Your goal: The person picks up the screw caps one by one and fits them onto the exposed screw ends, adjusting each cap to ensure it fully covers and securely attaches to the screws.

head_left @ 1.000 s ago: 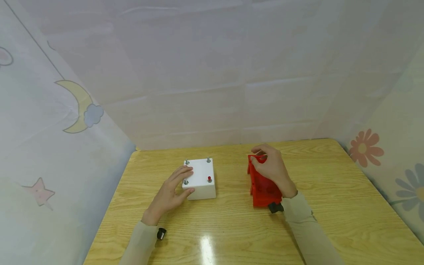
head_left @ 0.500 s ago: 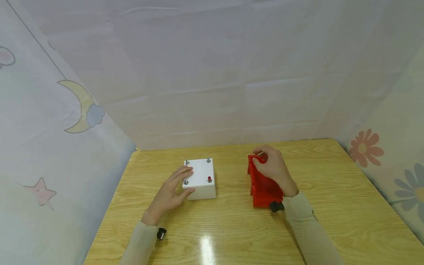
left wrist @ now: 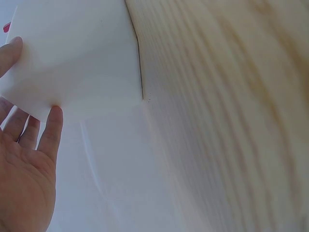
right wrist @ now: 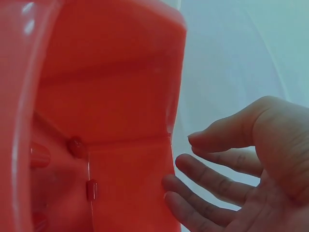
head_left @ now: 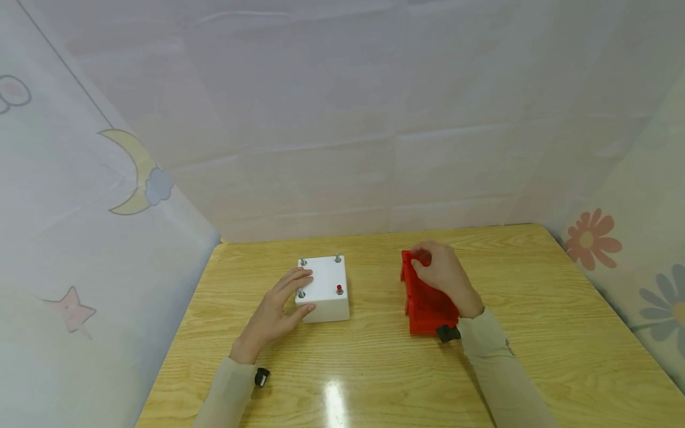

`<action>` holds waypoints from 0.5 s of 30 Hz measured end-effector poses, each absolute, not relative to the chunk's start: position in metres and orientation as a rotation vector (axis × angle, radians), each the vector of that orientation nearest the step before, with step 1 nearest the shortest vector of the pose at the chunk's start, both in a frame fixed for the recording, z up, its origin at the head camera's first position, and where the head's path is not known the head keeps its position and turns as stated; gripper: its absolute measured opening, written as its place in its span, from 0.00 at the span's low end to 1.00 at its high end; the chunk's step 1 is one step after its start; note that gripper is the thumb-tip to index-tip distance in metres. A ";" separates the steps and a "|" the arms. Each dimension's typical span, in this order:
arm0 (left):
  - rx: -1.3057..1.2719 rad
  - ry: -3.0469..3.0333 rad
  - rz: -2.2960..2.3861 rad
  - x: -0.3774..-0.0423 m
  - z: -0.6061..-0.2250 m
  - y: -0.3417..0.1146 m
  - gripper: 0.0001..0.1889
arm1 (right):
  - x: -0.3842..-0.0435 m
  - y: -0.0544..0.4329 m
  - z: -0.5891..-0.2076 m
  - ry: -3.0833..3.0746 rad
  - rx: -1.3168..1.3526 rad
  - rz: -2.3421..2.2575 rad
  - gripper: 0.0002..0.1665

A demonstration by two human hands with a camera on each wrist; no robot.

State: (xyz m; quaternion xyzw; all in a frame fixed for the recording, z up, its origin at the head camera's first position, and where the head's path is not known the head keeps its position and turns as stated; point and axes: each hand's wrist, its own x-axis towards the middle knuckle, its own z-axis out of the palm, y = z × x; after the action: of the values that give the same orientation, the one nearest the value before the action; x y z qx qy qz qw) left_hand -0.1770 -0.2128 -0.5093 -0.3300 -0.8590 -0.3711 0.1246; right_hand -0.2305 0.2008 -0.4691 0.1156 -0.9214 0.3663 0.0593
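A white box (head_left: pixel 321 279) stands on the table with metal bolts upright at its top corners; the front right bolt wears a red cap (head_left: pixel 339 288). My left hand (head_left: pixel 277 312) rests against the box's left side, fingers reaching over the top and thumb at the front face. In the left wrist view its fingers look nearly straight against the white wall. At the red bin (head_left: pixel 421 326) my right hand (head_left: pixel 441 270) hovers over the far end. The right wrist view shows loosely bent fingers by the bin's edge, thumb near the index finger, nothing visible between them.
Small red cylindrical pieces (right wrist: pixel 91 190) show inside the bin. Both things stand on a wood-grain table (head_left: pixel 332 351), with a strip of tabletop between them. Pale cloth walls (head_left: pixel 342 148) close off the back and sides.
My right hand has shifted slightly down and right over the bin, and its thumb and index finger have drawn closer. The left hand and white box stay in place.
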 end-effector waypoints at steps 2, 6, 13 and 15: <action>-0.962 -2.504 -1.080 -0.178 -0.509 -0.213 0.31 | -0.231 0.201 -0.470 -2.809 0.353 1.091 0.16; -0.963 -2.503 -1.070 -0.179 -0.510 -0.214 0.31 | -0.231 0.200 -0.472 -2.836 0.357 1.050 0.16; -0.957 -2.502 -1.078 -0.179 -0.513 -0.217 0.31 | -0.230 0.197 -0.472 -2.906 0.358 1.000 0.18; -0.961 -2.499 -1.082 -0.179 -0.513 -0.217 0.31 | -0.229 0.196 -0.471 -2.920 0.347 0.992 0.18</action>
State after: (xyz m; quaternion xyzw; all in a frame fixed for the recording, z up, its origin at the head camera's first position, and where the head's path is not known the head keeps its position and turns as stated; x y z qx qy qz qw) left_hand -0.1795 -0.2172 -0.5134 -0.3302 -0.8583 -0.3717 0.1268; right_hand -0.2293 0.1956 -0.4708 0.1119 -0.9407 0.3196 0.0191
